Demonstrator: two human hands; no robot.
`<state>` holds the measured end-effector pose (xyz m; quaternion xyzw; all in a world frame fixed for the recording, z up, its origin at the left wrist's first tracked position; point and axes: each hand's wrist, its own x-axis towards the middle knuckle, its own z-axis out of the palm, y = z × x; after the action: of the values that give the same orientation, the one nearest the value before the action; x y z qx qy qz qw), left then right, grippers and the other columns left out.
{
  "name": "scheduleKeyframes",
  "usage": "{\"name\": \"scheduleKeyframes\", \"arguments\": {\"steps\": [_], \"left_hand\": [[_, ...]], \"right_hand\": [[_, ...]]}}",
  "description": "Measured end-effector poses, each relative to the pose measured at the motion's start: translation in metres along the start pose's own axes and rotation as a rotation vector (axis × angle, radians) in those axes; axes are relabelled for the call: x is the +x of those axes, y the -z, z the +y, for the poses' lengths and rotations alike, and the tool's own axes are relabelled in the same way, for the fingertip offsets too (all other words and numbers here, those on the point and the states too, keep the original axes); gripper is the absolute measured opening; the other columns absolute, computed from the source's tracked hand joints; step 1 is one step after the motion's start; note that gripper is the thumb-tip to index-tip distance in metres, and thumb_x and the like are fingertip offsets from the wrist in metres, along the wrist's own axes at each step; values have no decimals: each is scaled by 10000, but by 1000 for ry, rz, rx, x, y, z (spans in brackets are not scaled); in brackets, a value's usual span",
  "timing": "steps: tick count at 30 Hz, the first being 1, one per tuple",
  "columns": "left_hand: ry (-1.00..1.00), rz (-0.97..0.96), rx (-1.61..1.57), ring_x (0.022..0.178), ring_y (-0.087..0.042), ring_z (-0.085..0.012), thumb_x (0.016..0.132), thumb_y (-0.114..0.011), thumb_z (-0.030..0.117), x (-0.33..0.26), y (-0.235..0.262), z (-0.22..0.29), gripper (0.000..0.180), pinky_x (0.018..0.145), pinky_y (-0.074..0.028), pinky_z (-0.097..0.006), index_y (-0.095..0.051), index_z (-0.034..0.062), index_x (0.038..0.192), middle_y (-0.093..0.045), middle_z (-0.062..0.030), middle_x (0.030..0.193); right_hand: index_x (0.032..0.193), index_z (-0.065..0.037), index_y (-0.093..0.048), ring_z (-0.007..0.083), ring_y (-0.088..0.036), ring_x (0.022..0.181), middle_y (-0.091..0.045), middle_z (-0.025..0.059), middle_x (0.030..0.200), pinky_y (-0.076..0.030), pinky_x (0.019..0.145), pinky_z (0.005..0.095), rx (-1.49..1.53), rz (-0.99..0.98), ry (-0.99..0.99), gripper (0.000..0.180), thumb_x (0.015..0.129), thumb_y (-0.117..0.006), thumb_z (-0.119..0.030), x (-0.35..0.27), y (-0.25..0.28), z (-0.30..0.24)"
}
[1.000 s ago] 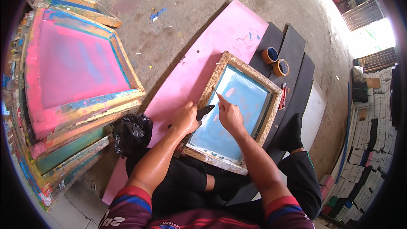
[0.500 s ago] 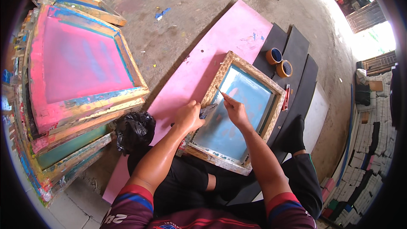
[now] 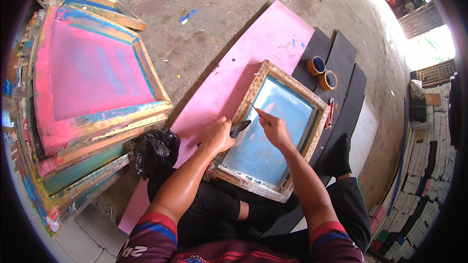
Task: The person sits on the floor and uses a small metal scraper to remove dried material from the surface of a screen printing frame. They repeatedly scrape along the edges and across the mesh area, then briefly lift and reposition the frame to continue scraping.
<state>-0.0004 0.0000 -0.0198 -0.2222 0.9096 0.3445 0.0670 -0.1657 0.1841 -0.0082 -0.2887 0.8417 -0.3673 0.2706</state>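
Note:
A wooden-framed printing screen (image 3: 312,101) with a light blue mesh lies in front of me on a long pink board (image 3: 243,68). My left hand (image 3: 218,134) rests on the frame's left edge and grips a small dark scraper-like tool (image 3: 240,128). My right hand (image 3: 274,127) is over the blue mesh, pinching a thin stick or brush (image 3: 257,110) whose tip touches the mesh near the frame's upper left side.
A tall stack of pink and blue stained wooden screens (image 3: 87,102) stands at my left. A black plastic bag (image 3: 156,150) lies beside it. Two tape rolls (image 3: 322,73) sit on dark boards (image 3: 341,63) beyond the frame, with a red tool (image 3: 330,113) beside it. Concrete floor around.
My right hand has shifted slightly along the mesh with the thin tool. My left hand stays on the frame's edge. The view has moved a little.

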Motion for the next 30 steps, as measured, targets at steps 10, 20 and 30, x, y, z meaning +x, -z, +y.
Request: {"name": "scheduleKeyframes", "arguments": {"steps": [10, 20, 30], "left_hand": [[15, -21, -9, 973, -739, -419, 743, -809, 163, 0, 5, 2, 309, 871, -613, -509, -709, 3, 988, -695, -168, 1057], [16, -16, 13, 973, -745, -410, 747, -831, 179, -1, 4, 2, 328, 864, -617, -508, -712, 10, 1001, -698, -161, 1063], [-10, 9, 5, 937, -748, -426, 743, -826, 173, -3, -3, -2, 369, 840, -624, -514, -711, -14, 1039, -699, -171, 1069]], "right_hand": [[1425, -236, -739, 419, -762, 950, -793, 198, 994, -595, 823, 502, -422, 72, -19, 362, 1079, -639, -257, -3, 12, -27], [1433, -219, -733, 427, -763, 883, -784, 207, 920, -598, 806, 521, -457, 65, -26, 373, 1072, -642, -226, -3, 10, -36], [1452, -191, -716, 452, -761, 865, -793, 218, 966, -603, 803, 544, -417, 22, -74, 393, 1072, -619, -188, 1, 4, -46]]}}
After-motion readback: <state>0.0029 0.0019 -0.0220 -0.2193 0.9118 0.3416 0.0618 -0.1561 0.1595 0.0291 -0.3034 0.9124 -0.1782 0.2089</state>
